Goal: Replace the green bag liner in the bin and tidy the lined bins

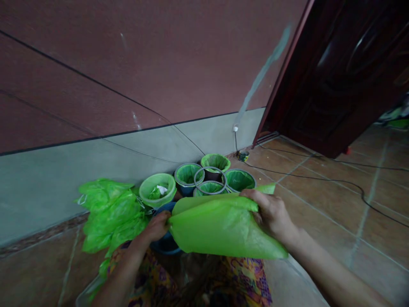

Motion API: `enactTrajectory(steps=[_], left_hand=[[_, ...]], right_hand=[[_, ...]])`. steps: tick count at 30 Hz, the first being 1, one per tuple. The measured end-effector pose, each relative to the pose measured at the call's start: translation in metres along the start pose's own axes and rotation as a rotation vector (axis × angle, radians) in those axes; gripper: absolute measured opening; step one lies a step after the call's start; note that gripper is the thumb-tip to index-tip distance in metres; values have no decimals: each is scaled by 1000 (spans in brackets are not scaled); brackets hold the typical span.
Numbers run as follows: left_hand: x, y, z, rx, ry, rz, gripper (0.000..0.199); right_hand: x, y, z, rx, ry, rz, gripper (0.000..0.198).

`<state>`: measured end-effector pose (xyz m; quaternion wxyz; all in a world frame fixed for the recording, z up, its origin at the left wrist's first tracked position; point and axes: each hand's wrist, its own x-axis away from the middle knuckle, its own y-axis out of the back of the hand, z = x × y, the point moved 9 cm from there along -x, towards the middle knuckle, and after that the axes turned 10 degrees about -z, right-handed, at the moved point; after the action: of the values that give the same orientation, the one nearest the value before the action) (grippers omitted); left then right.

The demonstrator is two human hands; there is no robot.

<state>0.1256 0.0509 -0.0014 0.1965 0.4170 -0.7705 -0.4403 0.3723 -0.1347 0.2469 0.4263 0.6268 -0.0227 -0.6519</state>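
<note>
A green plastic bag (220,228) is stretched sideways between my two hands, above my patterned clothing. My left hand (159,226) pinches its left edge, fingers closed. At the other end my right hand (271,211) grips the bag's upper right part, with a flap sticking out past the fingers. Just behind my left hand stands a blue bin (166,247), partly hidden by the hand and the bag. Beyond the bag, a loose grey ring (195,178) lies across the tops of lined bins, among them a dark one with a green liner (239,181).
A pale green bin (143,187) holds green plastic and something white. Left of it lies a heap of green bags (110,209) against the wall (79,170). A small can (243,156), a black cable (319,178) on the tiles and a dark door (329,85) are to the right.
</note>
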Motion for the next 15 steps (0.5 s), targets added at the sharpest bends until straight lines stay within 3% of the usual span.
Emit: enactTrajectory(steps=[2,4,7,9,12,14,15], left_hand=[[7,11,0,-27,57,49,27],[10,36,-18,6,73,57,45],[5,89,-90,235,-99,-30,67],[2,113,-143,374,-204,-73,85],[2,99,-204,574,-310,42,86],[4,69,-220,676,-292,145,53],[2,55,-216,717,-218,134,38]], right_hand=[[-5,-14,1,-57,1,52,24],[-8,-27,3,-133,-5,126,24],[-11,-50,10,-193,2,256,26],[-13,-64,19,-184,45,313,28],[-19,-79,30,-184,85,357,28],[-27,-83,32,-196,57,377,26],[-31,-82,29,-201,25,372,25]])
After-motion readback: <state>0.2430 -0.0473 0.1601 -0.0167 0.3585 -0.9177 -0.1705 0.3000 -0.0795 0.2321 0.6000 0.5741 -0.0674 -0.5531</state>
